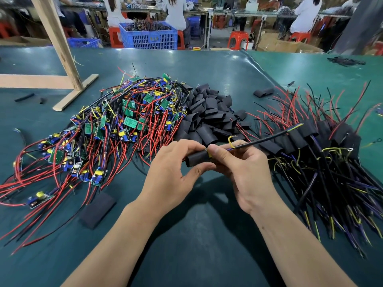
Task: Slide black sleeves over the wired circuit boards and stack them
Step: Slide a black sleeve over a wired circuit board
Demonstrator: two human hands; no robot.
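Above the table's middle, my left hand pinches a black sleeve between thumb and fingers. My right hand grips the right end of that sleeve, where a wired circuit board is almost wholly hidden inside. Its black cable and a yellow wire loop stick out to the right. A big heap of bare green boards with red and black wires lies on the left. Loose black sleeves are piled behind my hands. Sleeved boards lie stacked on the right.
A flat black sleeve lies alone near my left forearm. A wooden frame stands at the back left of the green table. Beyond the table are blue crates, red stools and seated people.
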